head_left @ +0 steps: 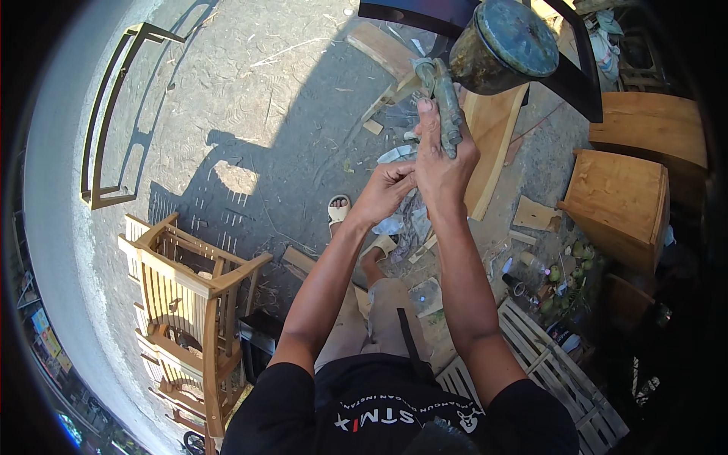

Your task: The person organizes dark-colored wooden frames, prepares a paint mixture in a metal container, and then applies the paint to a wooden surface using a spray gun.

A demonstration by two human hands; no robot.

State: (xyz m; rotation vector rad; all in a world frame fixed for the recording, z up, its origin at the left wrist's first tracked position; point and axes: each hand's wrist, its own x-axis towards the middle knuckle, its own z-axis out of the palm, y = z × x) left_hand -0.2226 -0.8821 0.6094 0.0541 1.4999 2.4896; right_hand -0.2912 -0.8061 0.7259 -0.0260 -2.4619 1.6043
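Observation:
My right hand [444, 155] is raised in front of me and grips the handle of a stained green spray gun [446, 102] with a dark round paint cup [504, 45] on top. The index finger lies along the handle. My left hand [387, 191] is just below and left of it, fingers curled at the base of the gun's handle; what it pinches is too small to tell. Both forearms rise from the lower edge. Below the hands I see my sandalled foot [339, 208] on the ground.
A bare wooden chair [189, 303] stands at lower left, a dark frame [114, 114] lies on the dusty ground at upper left. Wooden boxes [622, 197] sit at right, a slatted pallet [553, 371] at lower right, planks [493, 129] and scraps ahead, a dark painted piece [576, 68] at top.

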